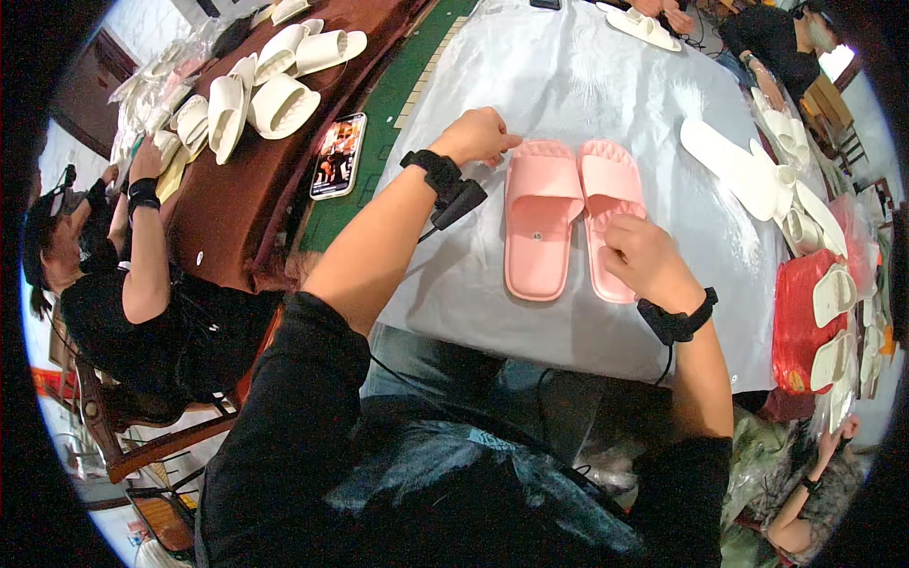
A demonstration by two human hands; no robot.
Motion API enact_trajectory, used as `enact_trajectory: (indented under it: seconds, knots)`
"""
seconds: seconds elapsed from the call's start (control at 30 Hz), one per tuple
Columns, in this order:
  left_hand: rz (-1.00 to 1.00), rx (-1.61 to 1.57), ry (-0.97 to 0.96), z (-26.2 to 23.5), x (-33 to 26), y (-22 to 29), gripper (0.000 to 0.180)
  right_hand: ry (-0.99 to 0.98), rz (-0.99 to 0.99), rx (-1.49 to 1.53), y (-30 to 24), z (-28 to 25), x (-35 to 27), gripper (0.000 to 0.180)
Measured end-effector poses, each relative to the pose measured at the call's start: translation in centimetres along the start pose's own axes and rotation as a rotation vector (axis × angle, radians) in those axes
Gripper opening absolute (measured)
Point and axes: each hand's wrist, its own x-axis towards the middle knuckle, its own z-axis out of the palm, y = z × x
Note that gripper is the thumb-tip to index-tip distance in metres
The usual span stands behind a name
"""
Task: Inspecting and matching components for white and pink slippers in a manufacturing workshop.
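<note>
Nearest, the right pink slipper (611, 213) on the white-covered table (492, 293) is pressed under the curled fingers of the right hand (649, 260), while the left slipper (540, 227), judged light, soft and best gripped by its strap, is touched at its far edge by the loosely closed left hand (476, 135).

Two plain salmon-pink rubber slide slippers (568, 218) lie on a pale grey-white plastic sheet (568, 85) — cream-white slippers (275, 95) on a dark maroon desk (237, 208), a glossy red bag (800, 322) nearby.
</note>
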Motion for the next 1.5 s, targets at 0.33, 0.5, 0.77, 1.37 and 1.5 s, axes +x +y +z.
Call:
enact_trajectory:
  seconds: [0.33,0.5,0.77,1.37,1.5]
  knots:
    - [-0.008,0.217,-0.045,0.7,1.5,1.4,0.047,0.028,-0.021,-0.003,0.9,1.1,1.2,0.013]
    - [0.091,0.403,0.129,2.0,2.6,2.3,0.049,0.064,-0.039,-0.045,1.3,1.4,1.6,0.014]
    - [0.166,0.308,-0.033,2.8,5.4,4.5,0.038,0.078,-0.026,-0.045,1.2,1.4,1.7,0.013]
    - [0.403,0.182,-0.022,3.5,7.4,4.3,0.022,0.141,-0.059,-0.03,1.7,1.9,1.5,0.009]
    - [0.538,0.179,-0.007,4.1,8.0,4.8,0.03,0.14,-0.053,-0.026,1.6,1.8,1.4,0.01]
